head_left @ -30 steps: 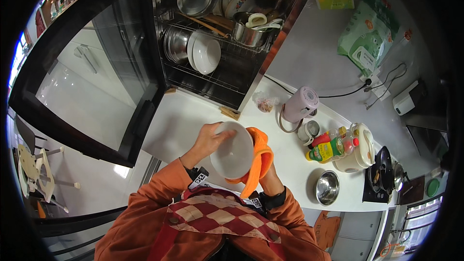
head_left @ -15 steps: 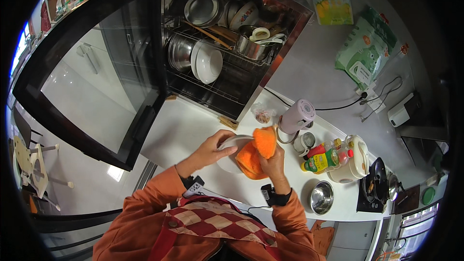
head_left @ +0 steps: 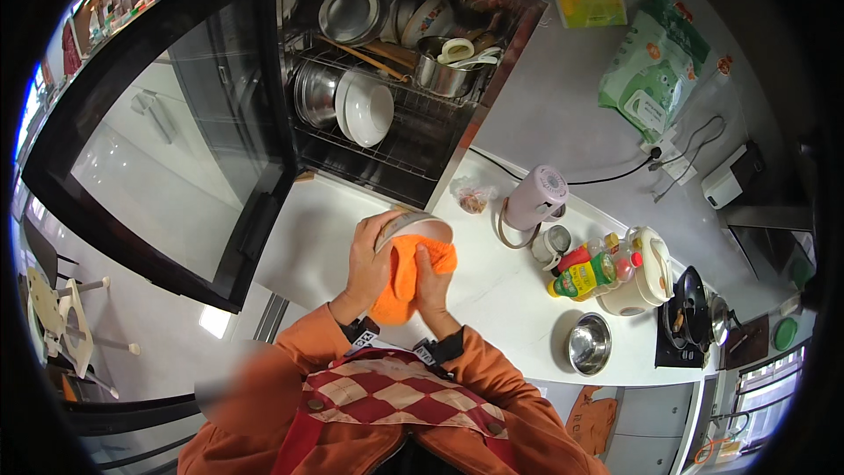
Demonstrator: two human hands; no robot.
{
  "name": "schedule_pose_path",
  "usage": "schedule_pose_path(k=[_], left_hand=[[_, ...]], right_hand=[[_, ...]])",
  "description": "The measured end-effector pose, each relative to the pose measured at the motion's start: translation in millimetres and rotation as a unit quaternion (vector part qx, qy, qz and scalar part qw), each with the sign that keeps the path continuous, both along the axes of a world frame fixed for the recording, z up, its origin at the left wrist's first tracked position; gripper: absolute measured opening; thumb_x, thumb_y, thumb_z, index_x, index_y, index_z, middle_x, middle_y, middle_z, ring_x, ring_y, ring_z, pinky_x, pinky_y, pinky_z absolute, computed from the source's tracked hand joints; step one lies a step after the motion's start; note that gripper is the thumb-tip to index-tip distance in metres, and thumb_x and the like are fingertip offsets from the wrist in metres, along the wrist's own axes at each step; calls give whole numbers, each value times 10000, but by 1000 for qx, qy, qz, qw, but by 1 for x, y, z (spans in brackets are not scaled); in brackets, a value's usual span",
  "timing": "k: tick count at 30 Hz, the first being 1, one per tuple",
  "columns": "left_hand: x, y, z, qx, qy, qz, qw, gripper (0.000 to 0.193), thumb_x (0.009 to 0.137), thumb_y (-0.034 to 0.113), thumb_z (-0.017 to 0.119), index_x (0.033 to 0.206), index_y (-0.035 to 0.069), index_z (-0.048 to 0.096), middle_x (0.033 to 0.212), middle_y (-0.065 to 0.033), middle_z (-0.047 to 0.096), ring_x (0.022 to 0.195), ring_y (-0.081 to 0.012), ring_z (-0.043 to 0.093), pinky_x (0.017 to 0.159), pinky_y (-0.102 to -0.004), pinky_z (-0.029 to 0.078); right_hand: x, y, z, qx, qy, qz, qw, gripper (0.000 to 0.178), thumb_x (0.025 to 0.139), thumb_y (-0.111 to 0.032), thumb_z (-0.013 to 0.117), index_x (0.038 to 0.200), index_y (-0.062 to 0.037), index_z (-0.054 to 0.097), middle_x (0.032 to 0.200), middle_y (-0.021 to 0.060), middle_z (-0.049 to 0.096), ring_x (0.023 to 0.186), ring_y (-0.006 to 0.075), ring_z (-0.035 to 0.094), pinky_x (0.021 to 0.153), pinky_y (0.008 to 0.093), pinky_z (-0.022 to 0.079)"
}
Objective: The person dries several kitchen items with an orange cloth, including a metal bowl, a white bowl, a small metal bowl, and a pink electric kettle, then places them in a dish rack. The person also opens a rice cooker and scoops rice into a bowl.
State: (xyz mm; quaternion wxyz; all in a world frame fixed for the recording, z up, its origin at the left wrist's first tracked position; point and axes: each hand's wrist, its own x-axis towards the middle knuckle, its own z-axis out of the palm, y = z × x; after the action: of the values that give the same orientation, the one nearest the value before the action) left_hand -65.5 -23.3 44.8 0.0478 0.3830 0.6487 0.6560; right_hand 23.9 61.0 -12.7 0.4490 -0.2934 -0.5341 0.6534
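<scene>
My left hand (head_left: 367,259) is closed on the side of a pale bowl (head_left: 407,227), tipped so that its rim leans toward the right. My right hand (head_left: 432,286) grips a bright orange cloth (head_left: 401,277). Part of this cloth is tucked into the bowl's mouth against the inner wall, and the rest hangs down between my two hands. Both hands are above the white counter (head_left: 492,299), in front of an open dish cabinet (head_left: 440,145). The cloth hides much of the bowl's inside.
The cabinet's glass door (head_left: 158,149) stands open at the left. Inside are white bowls (head_left: 367,114), steel basins (head_left: 315,95) and a pot (head_left: 444,79). On the counter's right are a pink kettle (head_left: 538,198), bottles (head_left: 585,274), a steel bowl (head_left: 589,343) and a pan (head_left: 690,308).
Both hands have shifted left with the bowl and cloth. The bowl has tilted, and the cloth has come from its right side into its mouth. My view has shifted slightly.
</scene>
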Motion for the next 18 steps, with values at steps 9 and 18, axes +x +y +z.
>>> schedule_pose_path(k=[9, 18], left_hand=[[-10, -6, -12, 45, -211, -133, 967, 397, 850, 94, 548, 1230, -3, 485, 1156, -106, 548, 1063, -179, 524, 926, -285, 401], [-2, 12, -19, -140, -120, -199, 963, 387, 834, 160, 520, 1182, -11, 528, 1114, -165, 599, 1003, -255, 582, 901, -309, 424]], right_hand=[[13, 55, 33, 101, -216, 148, 960, 164, 866, -110, 636, 1012, -37, 614, 850, 15, 649, 759, 108, 604, 692, 276, 507], [20, 88, 95, 612, -327, 201, 692, 303, 599, -217, 758, 820, -39, 651, 816, 123, 646, 722, 316, 616, 616, 390, 479]])
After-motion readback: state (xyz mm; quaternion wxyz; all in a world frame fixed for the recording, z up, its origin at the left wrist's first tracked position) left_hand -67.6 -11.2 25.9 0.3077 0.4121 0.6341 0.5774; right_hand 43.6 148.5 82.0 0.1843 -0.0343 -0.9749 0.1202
